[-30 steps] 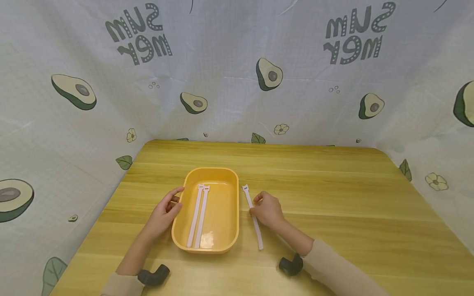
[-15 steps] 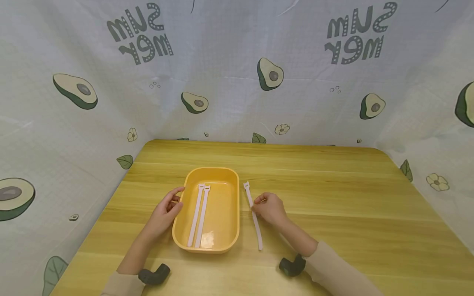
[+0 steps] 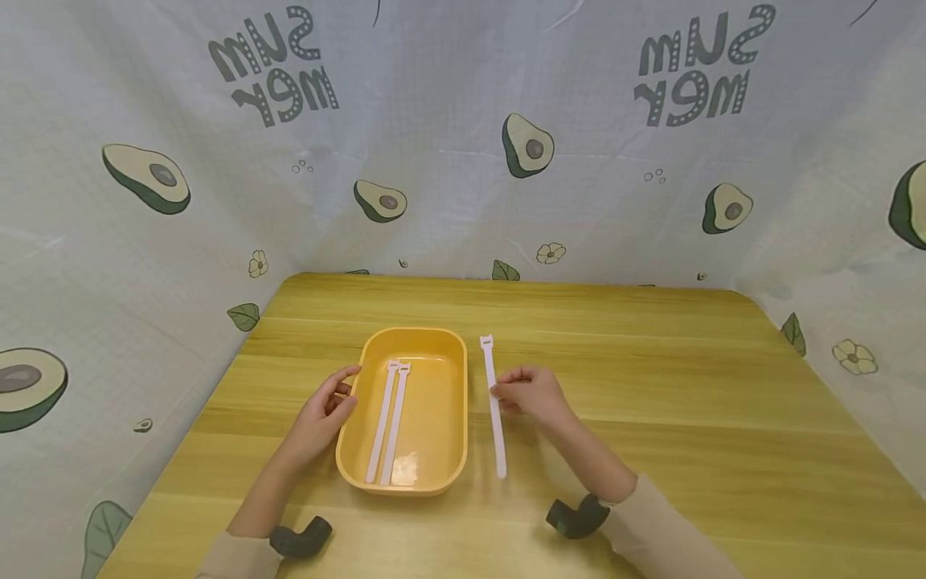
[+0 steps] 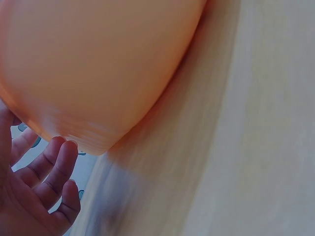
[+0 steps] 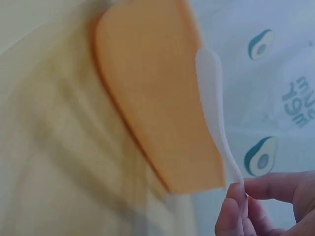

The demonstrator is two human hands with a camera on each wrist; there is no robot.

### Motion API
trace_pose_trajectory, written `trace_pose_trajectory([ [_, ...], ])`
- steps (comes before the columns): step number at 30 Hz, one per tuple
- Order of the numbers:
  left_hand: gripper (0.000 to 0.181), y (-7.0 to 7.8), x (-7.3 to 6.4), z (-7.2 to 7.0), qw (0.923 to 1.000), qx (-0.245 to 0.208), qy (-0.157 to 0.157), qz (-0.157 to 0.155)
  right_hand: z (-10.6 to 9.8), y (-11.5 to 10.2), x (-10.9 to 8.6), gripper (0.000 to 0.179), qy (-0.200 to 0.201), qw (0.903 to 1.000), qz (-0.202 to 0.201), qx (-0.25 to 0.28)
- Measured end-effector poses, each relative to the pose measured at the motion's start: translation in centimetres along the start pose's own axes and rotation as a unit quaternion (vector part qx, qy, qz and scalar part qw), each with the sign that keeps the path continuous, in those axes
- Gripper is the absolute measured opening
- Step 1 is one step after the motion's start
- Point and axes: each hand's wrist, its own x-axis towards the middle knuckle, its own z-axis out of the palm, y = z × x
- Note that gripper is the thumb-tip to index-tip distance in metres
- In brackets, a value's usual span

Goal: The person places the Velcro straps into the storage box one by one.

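My right hand (image 3: 531, 396) pinches a white hook-and-loop cable tie (image 3: 497, 434) near its middle, between thumb and fingers. The tie's slotted head points away, and its rounded tail comes toward me. In the right wrist view, the lifted tie (image 5: 210, 93) bends slightly above the pinch. Just left of it stands a yellow rectangular tray (image 3: 434, 426) with rounded corners. Inside, two similar white ties (image 3: 379, 426) lie side by side along the left. My left hand (image 3: 321, 414) rests at the tray's left rim; its loosely bent fingers (image 4: 61, 169) lie against the outer wall.
The tray stands on a wood-grain table (image 3: 651, 362). A white curtain (image 3: 448, 104) printed with avocados hangs behind and on both sides. Dark curved pieces (image 3: 302, 537) sit at both wrists, beside the beige sleeves (image 3: 665, 531).
My right hand has raised the pinched cable tie off the table and moved it slightly away from me; the tie now stands straighter. My left hand and the tray stay put.
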Motion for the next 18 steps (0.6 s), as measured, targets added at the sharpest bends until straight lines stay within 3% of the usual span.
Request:
trace_pose_trajectory([
  [18,0.043,-0.2,0.0,-0.1,1.0000,0.005,-0.001,0.007,1.3,-3.3,-2.0,0.016,-0.063,0.9956,-0.004,0.068],
])
